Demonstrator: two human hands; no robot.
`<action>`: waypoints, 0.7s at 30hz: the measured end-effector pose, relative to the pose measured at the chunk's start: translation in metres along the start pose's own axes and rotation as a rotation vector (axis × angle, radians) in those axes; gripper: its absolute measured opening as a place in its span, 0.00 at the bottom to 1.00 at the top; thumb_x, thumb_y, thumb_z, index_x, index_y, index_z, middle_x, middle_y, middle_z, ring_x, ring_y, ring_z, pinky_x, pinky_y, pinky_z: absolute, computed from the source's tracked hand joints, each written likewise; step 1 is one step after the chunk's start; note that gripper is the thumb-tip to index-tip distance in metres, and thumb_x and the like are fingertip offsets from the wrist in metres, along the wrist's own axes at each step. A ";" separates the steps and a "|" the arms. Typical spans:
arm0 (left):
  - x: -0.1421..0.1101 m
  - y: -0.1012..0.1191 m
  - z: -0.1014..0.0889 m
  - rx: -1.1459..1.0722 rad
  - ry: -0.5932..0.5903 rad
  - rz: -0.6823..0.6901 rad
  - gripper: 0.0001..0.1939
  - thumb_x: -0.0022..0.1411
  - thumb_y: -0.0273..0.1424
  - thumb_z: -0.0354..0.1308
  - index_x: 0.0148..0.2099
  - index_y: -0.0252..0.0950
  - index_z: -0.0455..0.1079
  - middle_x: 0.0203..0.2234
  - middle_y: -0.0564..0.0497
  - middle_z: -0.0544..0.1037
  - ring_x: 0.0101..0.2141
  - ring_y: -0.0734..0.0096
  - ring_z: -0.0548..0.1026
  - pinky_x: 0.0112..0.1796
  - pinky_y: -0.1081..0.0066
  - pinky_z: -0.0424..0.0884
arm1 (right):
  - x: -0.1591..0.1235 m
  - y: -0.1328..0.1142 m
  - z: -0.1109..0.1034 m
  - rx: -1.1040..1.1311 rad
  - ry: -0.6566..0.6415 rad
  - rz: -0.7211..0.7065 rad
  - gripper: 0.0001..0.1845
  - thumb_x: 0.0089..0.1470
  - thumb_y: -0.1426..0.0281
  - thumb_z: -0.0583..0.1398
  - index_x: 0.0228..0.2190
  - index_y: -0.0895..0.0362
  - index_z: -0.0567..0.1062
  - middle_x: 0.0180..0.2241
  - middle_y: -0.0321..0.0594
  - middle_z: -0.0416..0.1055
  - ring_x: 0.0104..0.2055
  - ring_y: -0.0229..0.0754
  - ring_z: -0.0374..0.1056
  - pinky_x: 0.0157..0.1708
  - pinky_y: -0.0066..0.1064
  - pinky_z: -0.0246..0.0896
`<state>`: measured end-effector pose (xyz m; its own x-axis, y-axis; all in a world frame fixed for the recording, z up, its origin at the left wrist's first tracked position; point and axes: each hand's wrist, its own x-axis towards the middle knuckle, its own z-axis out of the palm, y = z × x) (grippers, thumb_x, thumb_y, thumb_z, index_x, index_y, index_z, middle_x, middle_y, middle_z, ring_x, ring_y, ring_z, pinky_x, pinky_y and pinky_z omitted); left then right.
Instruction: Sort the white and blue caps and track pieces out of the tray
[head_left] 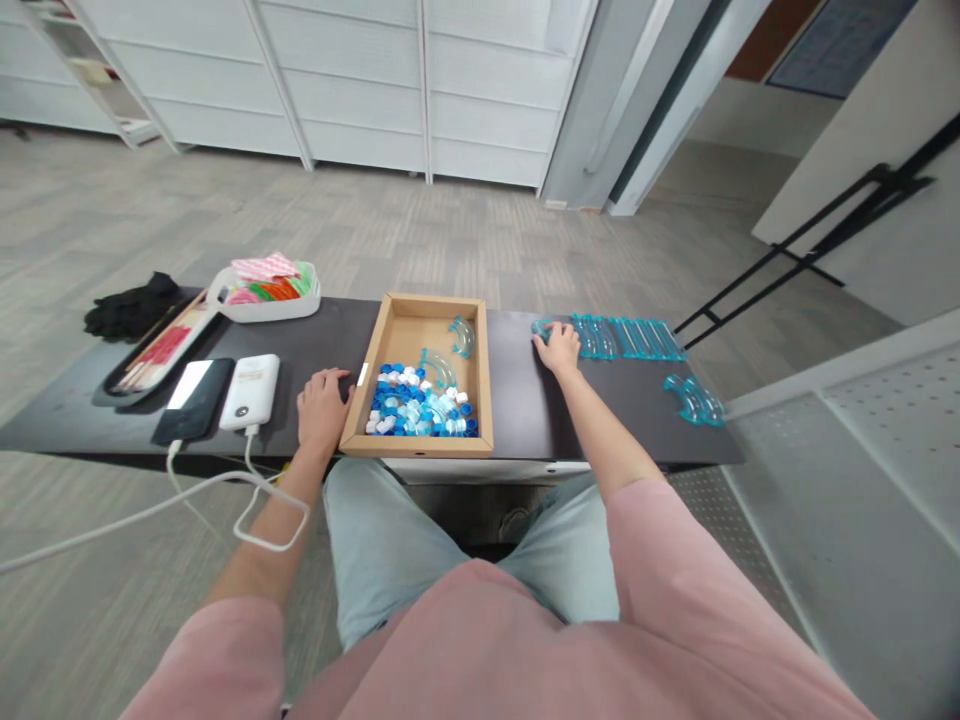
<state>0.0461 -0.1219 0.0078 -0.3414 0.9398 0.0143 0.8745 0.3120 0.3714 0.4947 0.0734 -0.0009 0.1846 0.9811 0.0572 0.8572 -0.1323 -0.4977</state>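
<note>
At the left end of the row on the table, my right hand [559,350] has its fingers closed on a curved clear-blue plastic tube piece [538,327], which is partly hidden under them. Just right of it lie several curved tube pieces [596,337] and then straight tube pieces [646,339], lined up side by side. My left hand [322,402] rests on the tabletop left of the cardboard tray [486,385], fingers loosely spread and holding nothing. Blue, white and clear small connectors [420,408] fill the tray's near part, with curved tube pieces [463,338] beyond them.
More curved pieces [694,400] lie near the table's right end. On the left are a phone [193,400], a white power bank [250,392] with cables, a narrow tray [161,350], a white basket [262,310] of colourful items and black cloth [135,308].
</note>
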 end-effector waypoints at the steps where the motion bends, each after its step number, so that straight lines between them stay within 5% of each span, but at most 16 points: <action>1: 0.000 0.000 0.000 0.011 -0.001 0.003 0.31 0.85 0.38 0.49 0.82 0.48 0.76 0.77 0.31 0.77 0.77 0.33 0.74 0.76 0.38 0.72 | -0.002 0.000 0.003 0.018 0.007 -0.011 0.17 0.75 0.57 0.66 0.59 0.52 0.80 0.71 0.67 0.74 0.71 0.70 0.65 0.72 0.65 0.59; 9: 0.004 -0.005 0.005 0.053 -0.024 0.013 0.32 0.84 0.38 0.50 0.83 0.50 0.74 0.77 0.32 0.77 0.77 0.33 0.73 0.75 0.37 0.72 | -0.008 -0.019 0.009 0.216 0.037 -0.210 0.07 0.72 0.61 0.64 0.50 0.44 0.78 0.66 0.60 0.79 0.66 0.66 0.74 0.74 0.62 0.68; 16: 0.002 -0.004 0.008 -0.009 0.014 -0.006 0.28 0.84 0.36 0.53 0.78 0.53 0.78 0.76 0.34 0.78 0.77 0.35 0.74 0.75 0.39 0.71 | -0.001 -0.139 0.048 0.192 -0.196 -0.723 0.13 0.73 0.66 0.71 0.56 0.53 0.83 0.64 0.54 0.83 0.67 0.57 0.78 0.74 0.49 0.71; 21: 0.001 -0.001 0.006 -0.043 0.033 -0.008 0.26 0.85 0.36 0.53 0.77 0.56 0.79 0.75 0.36 0.79 0.77 0.37 0.74 0.75 0.38 0.71 | -0.006 -0.214 0.088 0.015 -0.330 -0.829 0.19 0.76 0.67 0.71 0.65 0.53 0.84 0.69 0.54 0.81 0.70 0.57 0.78 0.76 0.51 0.69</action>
<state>0.0471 -0.1205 0.0017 -0.3601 0.9320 0.0416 0.8563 0.3125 0.4111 0.2676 0.1080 0.0289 -0.6416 0.7518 0.1525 0.6472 0.6372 -0.4186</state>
